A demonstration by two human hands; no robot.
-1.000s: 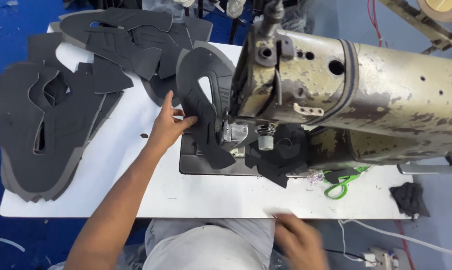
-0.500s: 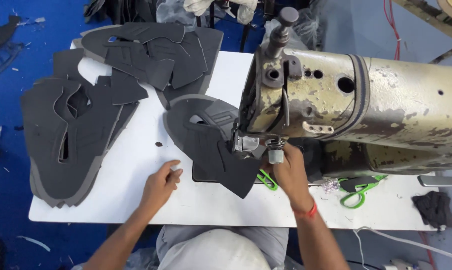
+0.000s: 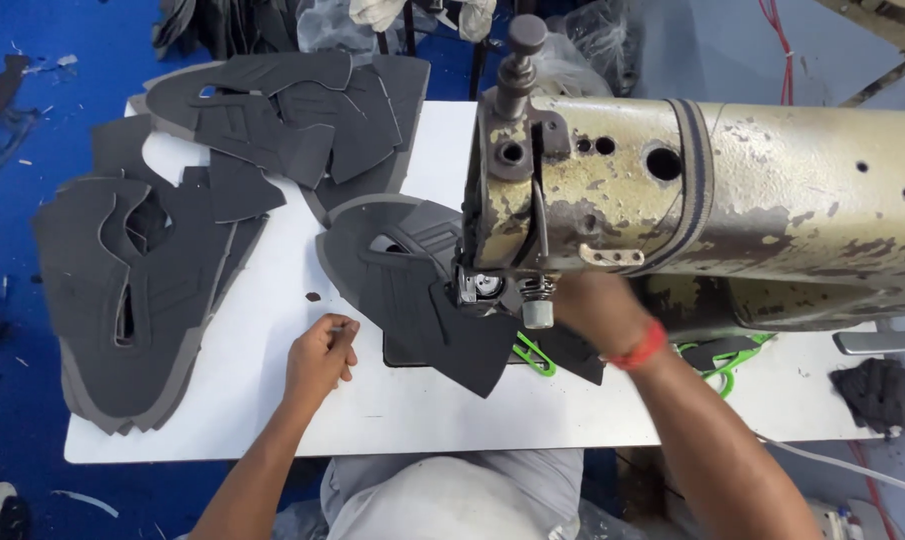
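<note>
At the table's [image 3: 273, 420] left edge a stack of dark grey cut upper pieces [image 3: 123, 300] is laid, overhanging the edge a little. A second pile of like pieces [image 3: 293, 120] is spread at the far left corner.

Toward the near edge, left of centre, the left hand [image 3: 321, 358] is rested on the white top w/ fingers curled in loosely; something small and dark seems pinched at the fingertips, but what it is can't be told. The hand is just beside the workpiece, not touching it.

The dark grey shoe upper [image 3: 413, 290] is laid flat at the table's middle, one flap drawn under the head of the sewing machine [image 3: 693, 200], approx. at the presser foot [image 3: 493, 290]. A green-handled snipper [image 3: 533, 355] is seen just beside it on the near side.

The right hand [image 3: 593, 310] is reached in below the machine head, blurred and partly hidden by the arm; whether it is clenched or released can't be told. A red band is worn at the wrist. Further green-handled scissors [image 3: 723, 355] lie under the arm, and a small dark scrap [image 3: 878, 395] is left by the right edge.

Judged step: the piece is being positioned at the needle, not yet sewn. Next move calls for both hands flat on the upper, seam line squared to the foot, edges kept aligned.
</note>
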